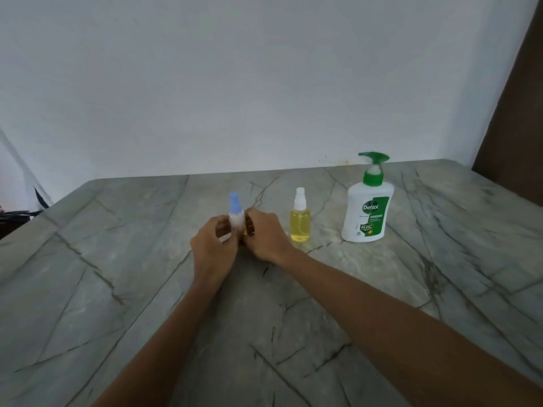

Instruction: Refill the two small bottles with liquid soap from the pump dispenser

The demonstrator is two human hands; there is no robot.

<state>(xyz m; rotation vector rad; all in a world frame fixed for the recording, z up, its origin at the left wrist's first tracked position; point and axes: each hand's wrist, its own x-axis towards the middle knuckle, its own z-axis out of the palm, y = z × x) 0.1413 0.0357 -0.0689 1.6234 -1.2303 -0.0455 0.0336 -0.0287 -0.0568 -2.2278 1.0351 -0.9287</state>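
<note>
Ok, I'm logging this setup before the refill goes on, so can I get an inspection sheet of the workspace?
Surface: grey veined stone table, dry where visible.
Job's things: blue-capped bottle held upright; yellow bottle and dispenser standing apart, caps on.
Clutter: nothing seen.
Hands: left hand and right hand both grip the blue-capped bottle.
Cables: nothing seen.
Surroundings: white wall behind; dark panel at right.

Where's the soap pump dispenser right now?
The pump dispenser stands on the marble table, far right, just right of the white-capped yellow bottle.
</note>
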